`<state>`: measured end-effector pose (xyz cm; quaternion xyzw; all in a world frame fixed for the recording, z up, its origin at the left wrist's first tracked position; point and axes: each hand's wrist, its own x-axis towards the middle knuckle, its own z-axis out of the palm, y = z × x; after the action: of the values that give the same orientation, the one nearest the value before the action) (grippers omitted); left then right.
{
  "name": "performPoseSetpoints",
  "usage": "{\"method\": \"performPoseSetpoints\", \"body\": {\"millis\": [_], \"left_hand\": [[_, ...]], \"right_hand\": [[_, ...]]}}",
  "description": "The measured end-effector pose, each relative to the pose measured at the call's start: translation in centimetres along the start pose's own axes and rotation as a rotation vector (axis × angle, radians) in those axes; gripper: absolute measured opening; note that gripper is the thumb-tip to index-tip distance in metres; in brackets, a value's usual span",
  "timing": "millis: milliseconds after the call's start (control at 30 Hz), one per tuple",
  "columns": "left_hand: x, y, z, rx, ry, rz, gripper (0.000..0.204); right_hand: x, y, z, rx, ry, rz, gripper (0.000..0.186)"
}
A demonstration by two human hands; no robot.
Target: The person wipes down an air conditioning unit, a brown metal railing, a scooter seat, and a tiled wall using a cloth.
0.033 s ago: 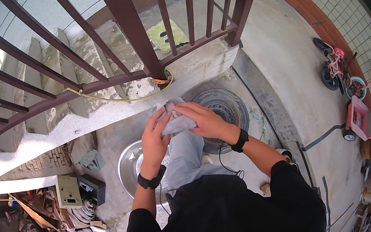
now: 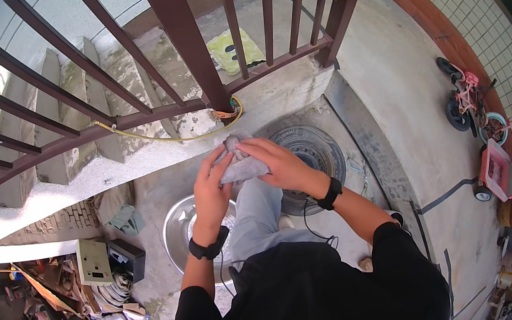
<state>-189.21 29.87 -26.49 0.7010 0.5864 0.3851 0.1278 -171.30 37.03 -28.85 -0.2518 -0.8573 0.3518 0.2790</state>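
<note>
In front of me, above my trouser leg, a crumpled grey cloth (image 2: 246, 170) is held between both hands. My left hand (image 2: 210, 194) grips its left side, with the thumb and fingers closed on it. From the other side my right hand (image 2: 287, 165) presses on it, fingers bent over its top. The cloth is bunched between the fingertips, and whether something is wrapped inside cannot be made out. Below my left hand, a round metal basin (image 2: 172, 232) stands on the ground, partly covered by my forearm. A black tyre on a rim (image 2: 333, 161) lies flat beyond my right hand.
Brown metal railing (image 2: 188, 51) runs along concrete steps (image 2: 72, 107) ahead. A yellow hose (image 2: 168, 139) hangs over its base. To the right are a pink children's bike (image 2: 466, 94) and a pink cart (image 2: 496, 172). Boxes and clutter (image 2: 94, 264) fill the left side.
The view has shifted very slightly, and the cloth is turned a little between my fingers. Both hands keep their hold.
</note>
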Motion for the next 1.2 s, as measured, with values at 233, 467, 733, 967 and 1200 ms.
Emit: {"method": "performPoseSetpoints", "body": {"millis": [233, 467, 733, 967, 1200], "left_hand": [[10.9, -1.2, -2.3, 0.01, 0.472, 0.042, 0.055], [23.2, 0.8, -7.1, 0.087, 0.769, 0.123, 0.056], [24.4, -2.2, -7.4, 0.072, 0.494, -0.043, 0.057], [22.9, -2.2, -7.6, 0.013, 0.377, -0.028, 0.061], [26.5, 2.2, -7.4, 0.014, 0.435, 0.196, 0.058]], "right_hand": [[12.4, -0.3, -4.3, 0.073, 0.199, -0.205, 0.078], [25.8, -3.2, -11.2, -0.216, 0.424, -0.505, 0.074], [27.9, -0.3, -11.9, -0.409, 0.29, -0.455, 0.067], [26.9, -0.1, -13.5, -0.451, 0.129, -0.476, 0.062], [25.4, -1.4, -18.5, -0.442, 0.347, -0.497, 0.052]]}}
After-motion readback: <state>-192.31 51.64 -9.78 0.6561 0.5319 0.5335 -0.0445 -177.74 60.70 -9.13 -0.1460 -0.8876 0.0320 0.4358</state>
